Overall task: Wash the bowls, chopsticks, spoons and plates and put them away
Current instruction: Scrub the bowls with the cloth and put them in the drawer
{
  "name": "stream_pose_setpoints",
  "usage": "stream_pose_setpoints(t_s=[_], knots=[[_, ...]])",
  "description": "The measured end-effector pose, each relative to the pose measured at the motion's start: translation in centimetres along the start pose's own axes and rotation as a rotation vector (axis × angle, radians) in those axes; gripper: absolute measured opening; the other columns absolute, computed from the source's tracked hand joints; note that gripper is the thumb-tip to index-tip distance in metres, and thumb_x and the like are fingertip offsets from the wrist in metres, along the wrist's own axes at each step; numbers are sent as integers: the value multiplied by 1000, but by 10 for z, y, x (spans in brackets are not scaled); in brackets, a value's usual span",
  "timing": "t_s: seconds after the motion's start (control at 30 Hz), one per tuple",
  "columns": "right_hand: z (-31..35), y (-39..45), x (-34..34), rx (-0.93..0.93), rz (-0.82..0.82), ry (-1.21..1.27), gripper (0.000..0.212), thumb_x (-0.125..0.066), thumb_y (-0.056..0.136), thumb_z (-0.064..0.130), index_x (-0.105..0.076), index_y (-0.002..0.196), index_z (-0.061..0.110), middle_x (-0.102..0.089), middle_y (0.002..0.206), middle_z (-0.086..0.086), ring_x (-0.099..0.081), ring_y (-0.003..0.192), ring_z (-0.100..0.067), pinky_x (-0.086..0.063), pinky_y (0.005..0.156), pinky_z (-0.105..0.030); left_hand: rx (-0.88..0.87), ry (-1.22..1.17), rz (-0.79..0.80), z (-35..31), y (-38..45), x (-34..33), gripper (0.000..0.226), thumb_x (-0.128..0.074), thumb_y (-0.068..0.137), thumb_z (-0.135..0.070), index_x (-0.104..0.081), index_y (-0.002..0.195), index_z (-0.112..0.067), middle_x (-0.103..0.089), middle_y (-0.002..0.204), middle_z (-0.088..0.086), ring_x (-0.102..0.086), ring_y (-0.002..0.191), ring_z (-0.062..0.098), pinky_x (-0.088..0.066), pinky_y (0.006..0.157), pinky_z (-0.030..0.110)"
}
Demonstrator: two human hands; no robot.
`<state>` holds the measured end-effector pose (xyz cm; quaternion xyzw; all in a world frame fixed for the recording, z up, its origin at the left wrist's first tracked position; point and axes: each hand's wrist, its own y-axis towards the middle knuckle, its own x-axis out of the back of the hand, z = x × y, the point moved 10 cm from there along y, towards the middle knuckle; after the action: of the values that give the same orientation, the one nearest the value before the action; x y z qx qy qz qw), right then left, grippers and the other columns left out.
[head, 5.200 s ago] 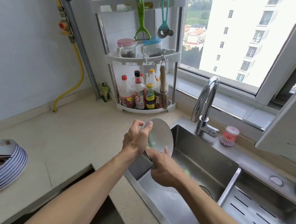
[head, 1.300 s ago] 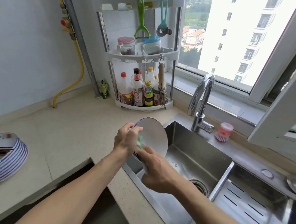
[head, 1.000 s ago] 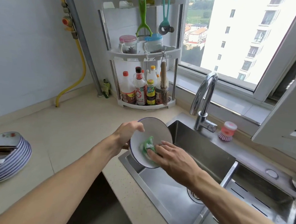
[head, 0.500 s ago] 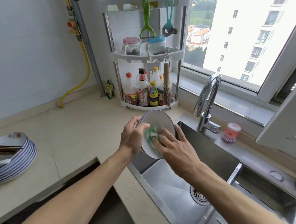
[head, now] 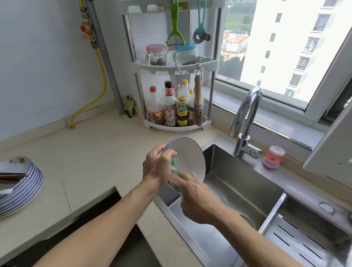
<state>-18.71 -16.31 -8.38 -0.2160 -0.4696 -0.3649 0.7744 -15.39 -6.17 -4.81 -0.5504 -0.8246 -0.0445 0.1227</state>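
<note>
Your left hand (head: 157, 166) grips plate (head: 186, 161) rim at 9 o'clock, plate tilted on edge; right hand (head: 195, 199) pinches sponge (head: 174, 164) at 7 o'clock.

- Bright daylight pours in through the window (head: 281, 47) on the right; the building outside is nearly washed out.
- Glare streaks the steel sink (head: 239, 192).
- Wide-angle bending curves the edges.
- Slight softness throughout.
</note>
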Motion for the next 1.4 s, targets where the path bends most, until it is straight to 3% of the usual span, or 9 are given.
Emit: stream_pose_setpoints(t_s=[0.23, 0.43, 0.6, 0.8, 0.9, 1.03, 1.17, 1.27, 1.4], knots=[[-20, -19, 31, 327, -301, -588, 53, -63, 79, 3, -62, 130, 16, -68, 109, -6, -67, 105, -27, -35, 114, -55, 338, -1, 344, 27, 8, -11, 51, -60, 71, -39, -68, 109, -7, -68, 89, 16, -64, 69, 28, -48, 51, 25], [-12, -10, 50, 46, -476, -416, 37, -73, 71, 7, -69, 102, 27, -60, 74, 4, -62, 69, -22, -49, 83, -39, 170, -382, 106, 24, -1, -25, 44, -61, 71, -26, -58, 113, -12, -66, 106, 13, -67, 95, 30, -56, 73, 38], [-18, -9, 30, 136, -246, -279, 66, -69, 81, 4, -51, 138, 32, -63, 129, 6, -58, 122, -21, -34, 112, -52, 29, -176, 65, 10, 13, -10, 11, -60, 61, -33, -63, 69, -27, -67, 82, 5, -63, 83, 30, -51, 70, 43], [-33, 7, 24, 12, -36, -466, 81, -53, 83, -2, -23, 156, 20, -28, 160, -8, -22, 150, -27, 8, 119, -49, 60, -51, 81, 8, 17, -17, 18, -57, 58, -38, -63, 71, -27, -67, 81, 3, -62, 78, 27, -46, 61, 33], [-21, 1, 1, 66, 74, -189, 80, -49, 87, -5, -24, 153, 34, -31, 159, 3, -30, 146, -22, 5, 120, -52, 80, -2, 91, 17, 18, -16, 22, -58, 55, -40, -65, 70, -25, -69, 83, 6, -66, 83, 32, -53, 65, 41], [-42, -4, 29, 254, -105, -616, 65, -66, 82, 10, -50, 143, 28, -54, 144, -2, -41, 141, -31, -12, 120, -58, 265, 36, 354, 30, 23, -29, 43, -59, 62, -36, -67, 97, -12, -60, 86, 14, -57, 72, 29, -44, 53, 28], [-36, -5, 27, 360, -153, -686, 38, -40, 91, 15, -66, 119, 21, -65, 108, -3, -60, 110, -29, -41, 108, -48, 454, -49, 506, 45, 22, -40, 50, -61, 81, -40, -61, 121, -9, -66, 99, 18, -65, 81, 31, -53, 58, 30], [-43, -8, 22, 305, -88, -638, 19, -54, 91, 13, -67, 104, 19, -61, 94, -2, -61, 87, -25, -54, 86, -39, 231, 180, 403, 36, 39, -33, 59, -63, 90, -40, -50, 141, -14, -60, 129, 16, -61, 115, 34, -53, 93, 46], [-47, -11, 27, 247, -66, -607, 14, -69, 79, 9, -68, 89, 19, -59, 82, -3, -59, 72, -24, -56, 67, -37, -619, 875, 420, -17, 9, -44, 86, -44, 78, -76, -49, 145, -22, -26, 162, 9, -10, 153, 20, -6, 123, 46]])
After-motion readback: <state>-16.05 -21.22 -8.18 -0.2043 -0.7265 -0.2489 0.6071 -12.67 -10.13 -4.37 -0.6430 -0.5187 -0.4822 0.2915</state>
